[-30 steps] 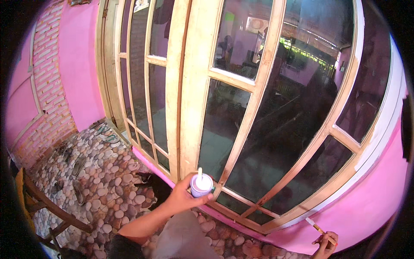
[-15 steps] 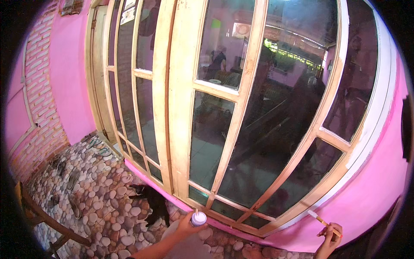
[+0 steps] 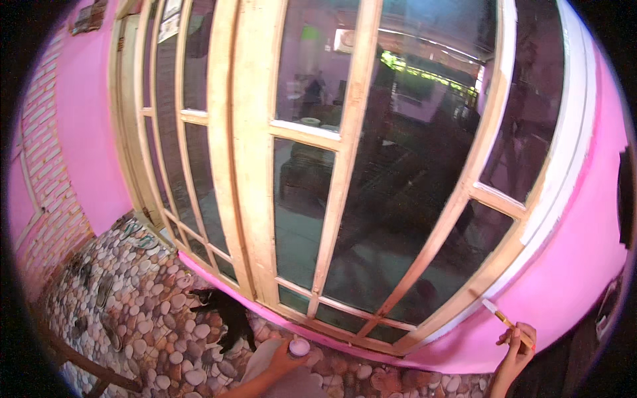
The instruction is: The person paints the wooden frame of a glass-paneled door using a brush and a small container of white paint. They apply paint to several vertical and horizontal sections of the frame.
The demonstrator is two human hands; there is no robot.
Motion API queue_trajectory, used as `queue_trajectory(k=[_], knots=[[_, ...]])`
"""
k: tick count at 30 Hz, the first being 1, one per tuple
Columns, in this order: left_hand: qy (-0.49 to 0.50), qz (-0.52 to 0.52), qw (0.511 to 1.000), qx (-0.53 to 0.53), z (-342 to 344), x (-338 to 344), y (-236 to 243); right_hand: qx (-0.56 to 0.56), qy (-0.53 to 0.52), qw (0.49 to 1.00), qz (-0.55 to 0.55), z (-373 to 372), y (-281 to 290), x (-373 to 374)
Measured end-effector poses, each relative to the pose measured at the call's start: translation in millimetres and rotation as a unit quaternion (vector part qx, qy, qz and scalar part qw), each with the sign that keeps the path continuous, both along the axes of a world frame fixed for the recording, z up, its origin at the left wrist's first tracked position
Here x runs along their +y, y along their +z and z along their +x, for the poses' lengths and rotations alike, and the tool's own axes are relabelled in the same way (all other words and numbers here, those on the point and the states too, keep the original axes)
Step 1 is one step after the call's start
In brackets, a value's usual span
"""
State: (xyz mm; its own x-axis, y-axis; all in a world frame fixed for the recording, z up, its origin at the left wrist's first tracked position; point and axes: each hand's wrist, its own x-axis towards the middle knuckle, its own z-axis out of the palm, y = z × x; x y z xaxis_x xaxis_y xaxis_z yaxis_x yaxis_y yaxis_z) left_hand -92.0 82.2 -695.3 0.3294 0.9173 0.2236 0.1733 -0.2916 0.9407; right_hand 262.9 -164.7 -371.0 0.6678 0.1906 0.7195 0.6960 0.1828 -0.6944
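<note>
In my left hand (image 3: 286, 359) is a small cup of white paint (image 3: 299, 347), held low in front of the window. My right hand (image 3: 519, 339) grips a paintbrush (image 3: 502, 317) by its handle, with the pale bristles pointing up and left. The bristle tip is at the lower right edge of the window frame (image 3: 464, 317); whether it touches cannot be made out. White paint covers the frame's right outer side (image 3: 576, 126), while the lower part and the inner bars are bare, cream-coloured wood.
A black cat (image 3: 229, 320) lies on the pebble-patterned floor (image 3: 156, 308) left of my left hand. Sandals (image 3: 105, 292) are farther left. A dark wooden piece of furniture (image 3: 83, 361) stands at the lower left. Pink wall (image 3: 564, 265) borders the window on the right.
The view has shifted, so the window appears farther left. The brush tip has moved closer to the frame's lower right edge. The paint cup sits slightly lower in the picture.
</note>
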Motion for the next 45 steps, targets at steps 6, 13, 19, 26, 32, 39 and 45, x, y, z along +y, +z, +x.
queue_trajectory(k=[6,13,19,26,32,39,45], knots=[[0.039,0.003,0.999,0.019,-2.9,-4.0,-15.8,-0.052,0.011,0.999,0.012,-4.5,43.1,12.7],[-0.006,-0.017,1.000,-0.003,16.8,-0.2,-14.0,-0.123,-0.003,0.991,0.057,4.2,112.3,18.5],[-0.006,-0.014,1.000,-0.020,-1.8,3.8,-15.3,-0.132,-0.005,0.991,0.026,12.1,134.9,40.6],[-0.012,-0.005,0.995,-0.095,-0.1,2.7,-24.2,-0.171,-0.015,0.984,-0.047,24.8,164.0,51.1],[-0.019,0.013,0.999,-0.032,1.2,-0.2,-6.5,-0.241,-0.022,0.970,-0.002,48.7,212.2,69.7],[-0.008,0.014,1.000,-0.012,-15.4,3.7,-11.3,-0.249,-0.020,0.967,0.041,50.4,202.9,60.3],[0.000,0.027,1.000,-0.002,2.7,1.8,-6.8,-0.153,-0.018,0.982,-0.113,23.3,166.3,43.1]])
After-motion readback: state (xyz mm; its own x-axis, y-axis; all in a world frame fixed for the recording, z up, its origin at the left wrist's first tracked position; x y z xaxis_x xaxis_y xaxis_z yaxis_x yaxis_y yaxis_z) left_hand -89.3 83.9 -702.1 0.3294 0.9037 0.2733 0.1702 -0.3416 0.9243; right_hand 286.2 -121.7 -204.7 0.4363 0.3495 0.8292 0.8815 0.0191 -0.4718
